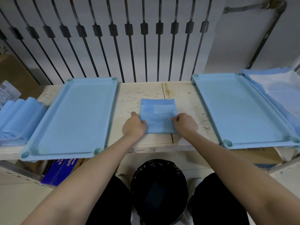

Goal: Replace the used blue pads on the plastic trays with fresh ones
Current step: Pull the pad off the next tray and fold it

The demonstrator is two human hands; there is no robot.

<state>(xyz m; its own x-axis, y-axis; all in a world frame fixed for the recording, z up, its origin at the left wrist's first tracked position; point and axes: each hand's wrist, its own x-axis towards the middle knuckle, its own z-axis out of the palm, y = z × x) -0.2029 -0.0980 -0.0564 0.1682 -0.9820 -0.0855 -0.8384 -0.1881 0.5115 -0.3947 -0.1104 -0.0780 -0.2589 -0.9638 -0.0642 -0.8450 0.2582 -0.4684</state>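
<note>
Trays [71, 117] [240, 111] two, hands [134, 125] [186, 124] two on pad [158, 116]

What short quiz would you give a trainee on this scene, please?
1. True or false: a pad covers the left tray.
2. The folded pad lies: A on the left tray; B on the shelf; C lifted in the air.
3. How many hands grip the folded pad?
Key: 1 false. 2 B. 3 two: the left hand and right hand.
</note>
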